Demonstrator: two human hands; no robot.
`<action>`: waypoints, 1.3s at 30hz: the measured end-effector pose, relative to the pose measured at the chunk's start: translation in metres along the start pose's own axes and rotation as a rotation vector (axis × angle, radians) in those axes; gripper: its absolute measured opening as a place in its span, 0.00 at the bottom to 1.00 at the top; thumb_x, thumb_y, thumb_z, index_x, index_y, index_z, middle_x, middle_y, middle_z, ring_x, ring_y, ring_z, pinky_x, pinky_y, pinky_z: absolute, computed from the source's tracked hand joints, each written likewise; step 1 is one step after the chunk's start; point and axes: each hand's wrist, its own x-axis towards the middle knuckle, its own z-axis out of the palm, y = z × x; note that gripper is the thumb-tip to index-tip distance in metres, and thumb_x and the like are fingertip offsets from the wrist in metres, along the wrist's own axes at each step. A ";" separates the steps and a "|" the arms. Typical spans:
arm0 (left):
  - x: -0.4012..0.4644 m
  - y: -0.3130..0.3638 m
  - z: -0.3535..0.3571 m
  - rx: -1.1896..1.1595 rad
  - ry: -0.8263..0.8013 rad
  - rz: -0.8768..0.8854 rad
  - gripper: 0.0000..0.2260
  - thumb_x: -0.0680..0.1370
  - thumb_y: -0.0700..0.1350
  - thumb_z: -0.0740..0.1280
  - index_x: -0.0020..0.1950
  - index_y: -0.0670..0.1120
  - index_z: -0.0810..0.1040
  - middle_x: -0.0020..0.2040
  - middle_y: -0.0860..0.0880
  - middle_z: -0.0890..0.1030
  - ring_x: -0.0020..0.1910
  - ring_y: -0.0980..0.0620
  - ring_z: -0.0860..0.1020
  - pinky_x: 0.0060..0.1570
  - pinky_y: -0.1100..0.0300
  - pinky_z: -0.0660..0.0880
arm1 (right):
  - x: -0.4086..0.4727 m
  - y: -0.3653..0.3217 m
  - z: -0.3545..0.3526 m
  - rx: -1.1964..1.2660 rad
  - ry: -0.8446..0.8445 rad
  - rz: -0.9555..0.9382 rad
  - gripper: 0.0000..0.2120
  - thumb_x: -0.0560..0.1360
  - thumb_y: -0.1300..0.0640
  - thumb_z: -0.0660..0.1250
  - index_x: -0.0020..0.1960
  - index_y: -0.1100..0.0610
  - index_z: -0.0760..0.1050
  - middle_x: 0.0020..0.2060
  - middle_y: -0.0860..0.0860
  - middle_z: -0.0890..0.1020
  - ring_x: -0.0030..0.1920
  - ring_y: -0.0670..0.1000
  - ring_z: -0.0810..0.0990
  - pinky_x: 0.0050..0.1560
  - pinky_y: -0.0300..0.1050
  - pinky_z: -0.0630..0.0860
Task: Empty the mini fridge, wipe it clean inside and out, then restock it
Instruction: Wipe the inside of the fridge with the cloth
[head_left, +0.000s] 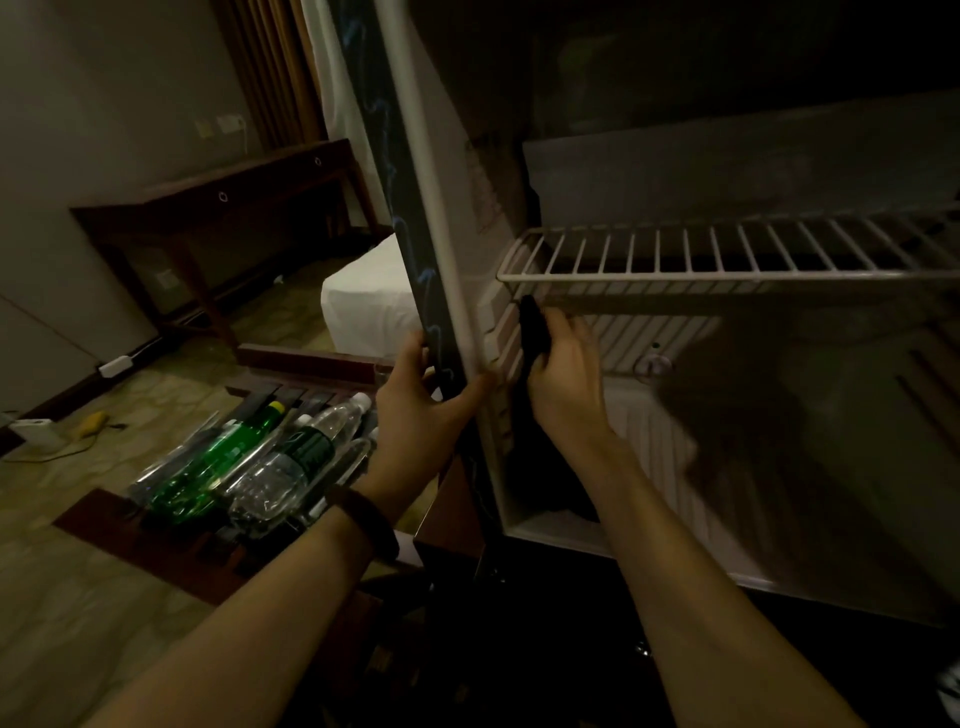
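The mini fridge (727, 171) stands open and dim, with nothing on its white wire shelf (727, 254). Its door (415, 223) swings out to the left. My left hand (421, 410) grips the door's edge, thumb on the inner side. My right hand (561, 374) holds a dark cloth (532, 327) against the inner face of the door, just below the wire shelf; the cloth hangs down into the door's lower bin. Several bottles (270, 457), clear ones and a green one, lie together on a dark wooden rack (171, 545) on the floor to the left.
A dark wooden desk (218, 208) stands against the far wall at left. A white bed corner (363, 301) shows behind the door. A power strip (114, 366) and cables lie on the patterned floor at far left.
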 end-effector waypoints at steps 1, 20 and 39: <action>0.000 0.001 0.000 0.008 -0.004 0.006 0.19 0.71 0.42 0.72 0.53 0.61 0.69 0.52 0.58 0.78 0.51 0.63 0.78 0.46 0.67 0.78 | -0.011 0.000 -0.001 0.014 -0.009 -0.050 0.24 0.74 0.72 0.57 0.68 0.60 0.67 0.61 0.60 0.71 0.62 0.58 0.68 0.61 0.43 0.64; -0.001 0.003 -0.001 0.069 -0.032 0.031 0.20 0.71 0.42 0.72 0.55 0.56 0.67 0.50 0.63 0.73 0.49 0.68 0.74 0.44 0.72 0.76 | -0.060 -0.019 0.003 -0.321 0.219 -0.271 0.16 0.72 0.66 0.59 0.58 0.59 0.74 0.49 0.57 0.79 0.46 0.59 0.75 0.43 0.53 0.74; -0.001 -0.001 0.001 0.056 -0.020 0.069 0.21 0.70 0.39 0.72 0.53 0.59 0.67 0.51 0.61 0.75 0.49 0.71 0.75 0.45 0.70 0.77 | -0.018 0.006 0.010 -0.011 0.287 -0.359 0.11 0.69 0.71 0.63 0.50 0.68 0.77 0.44 0.62 0.81 0.48 0.53 0.73 0.49 0.35 0.66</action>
